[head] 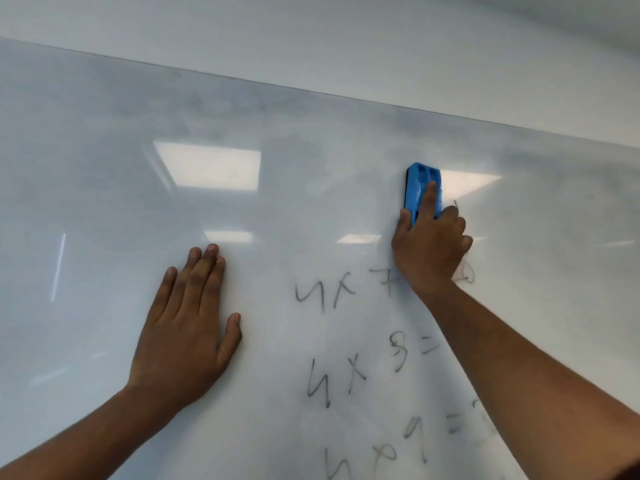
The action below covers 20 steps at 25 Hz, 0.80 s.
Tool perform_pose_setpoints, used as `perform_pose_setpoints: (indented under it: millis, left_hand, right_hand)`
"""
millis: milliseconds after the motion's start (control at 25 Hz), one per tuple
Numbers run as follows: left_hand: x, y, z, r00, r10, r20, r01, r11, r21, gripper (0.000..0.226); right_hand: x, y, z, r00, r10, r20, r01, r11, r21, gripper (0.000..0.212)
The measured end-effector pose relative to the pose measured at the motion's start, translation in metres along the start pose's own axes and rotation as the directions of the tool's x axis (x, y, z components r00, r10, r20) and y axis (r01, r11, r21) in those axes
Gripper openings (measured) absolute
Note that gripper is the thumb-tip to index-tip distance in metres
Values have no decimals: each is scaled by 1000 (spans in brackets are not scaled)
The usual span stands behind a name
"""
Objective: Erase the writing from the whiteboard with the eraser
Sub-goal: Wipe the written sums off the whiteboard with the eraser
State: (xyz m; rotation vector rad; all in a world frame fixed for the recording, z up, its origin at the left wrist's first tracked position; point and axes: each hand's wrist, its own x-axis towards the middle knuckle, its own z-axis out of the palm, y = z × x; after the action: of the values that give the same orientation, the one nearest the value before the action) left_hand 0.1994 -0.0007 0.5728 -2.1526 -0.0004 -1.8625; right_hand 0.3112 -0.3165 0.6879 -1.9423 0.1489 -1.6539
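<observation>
The whiteboard (104, 188) fills most of the view. Grey handwritten sums (349, 368) run down its lower middle: "4x7", "4x8=", "4x9=" and a further line cut off at the bottom. My right hand (431, 247) grips a blue eraser (420, 188) and presses it upright against the board, just above the right end of the "4x7" line; my wrist hides part of that line. My left hand (188, 323) lies flat on the board left of the writing, fingers together and thumb out, holding nothing.
The board's top edge (311, 91) runs slantwise across the upper view, with plain wall (346, 36) above it. Ceiling lights reflect as bright patches (207, 166) on the glossy surface. Faint grey smears cover the upper board.
</observation>
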Motion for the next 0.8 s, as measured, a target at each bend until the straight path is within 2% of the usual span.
perform_pose_setpoints:
  millis: [40, 80, 120, 160, 200, 240, 280, 320, 360, 400, 440, 480, 520, 560, 600, 640, 680, 720, 760, 800]
  left_hand:
    - [5, 8, -1, 1000, -8, 10, 8, 1000, -18, 79]
    - [10, 14, -2, 1000, -17, 21, 17, 999, -42, 78]
    - [13, 21, -1, 999, -30, 30, 32, 997, -65, 78]
    - [16, 28, 0, 999, -42, 31, 44, 996, -74, 77]
    - [16, 33, 3, 998, -51, 25, 53, 996, -71, 76]
    - [15, 36, 6, 998, -57, 10, 58, 996, -64, 76]
    - [13, 38, 9, 998, -58, -5, 58, 997, -56, 76]
    - [12, 37, 11, 999, -52, -13, 51, 998, -48, 77]
    - [11, 36, 11, 999, -43, -14, 42, 998, -38, 78]
    - [11, 35, 12, 999, -35, -12, 35, 999, -29, 78]
    - [12, 35, 12, 1000, -30, -9, 29, 999, -21, 78]
    - [13, 36, 13, 1000, -24, -3, 24, 1000, -11, 77]
    - [13, 36, 13, 1000, -22, 5, 22, 1000, -4, 77]
    - [13, 36, 12, 1000, -22, 9, 22, 1000, -1, 76]
    - [13, 36, 11, 1000, -29, 11, 29, 1000, 1, 76]
    - [13, 36, 10, 999, -37, 17, 37, 999, -1, 76]
    - [14, 37, 9, 999, -47, 19, 47, 999, -4, 75]
    - [14, 43, 10, 997, -72, 17, 73, 997, -16, 75]
    - [14, 52, 11, 994, -112, 9, 112, 993, -43, 76]
    - [14, 65, 13, 988, -157, -4, 156, 985, -71, 77]
  right_hand:
    - [-8, -10, 1, 997, -68, -27, 68, 998, 8, 67]
    - [-20, -21, 4, 951, -288, -111, 292, 956, 17, 67]
    - [-34, -27, 11, 795, -585, -159, 593, 805, 5, 66]
    - [-37, -21, 15, 570, -803, -176, 812, 583, -32, 65]
    - [-26, -10, 14, 420, -889, -181, 898, 436, -57, 64]
    - [-7, 4, 12, 433, -884, -174, 893, 447, -48, 63]
    - [11, 21, 12, 588, -791, -169, 798, 601, -35, 63]
    - [30, 39, 12, 803, -577, -153, 581, 814, -19, 64]
    - [41, 53, 10, 948, -298, -111, 302, 953, 23, 65]
    - [45, 60, 9, 996, -80, -44, 83, 995, 58, 66]
    - [45, 60, 12, 999, -5, -33, 7, 998, 58, 66]
    - [40, 58, 16, 991, -92, -93, 97, 994, 52, 67]
    - [32, 58, 20, 932, -319, -172, 331, 943, 44, 66]
    - [25, 64, 26, 784, -583, -213, 598, 802, 9, 65]
    - [27, 78, 28, 615, -755, -227, 768, 639, -46, 64]
    - [40, 92, 26, 552, -807, -209, 815, 575, -71, 63]
    - [55, 108, 23, 646, -740, -186, 744, 665, -65, 63]
    - [70, 119, 22, 828, -534, -168, 539, 842, -22, 64]
    - [79, 123, 20, 963, -239, -122, 247, 967, 56, 65]
    - [80, 119, 17, 999, -41, -29, 44, 994, 105, 66]
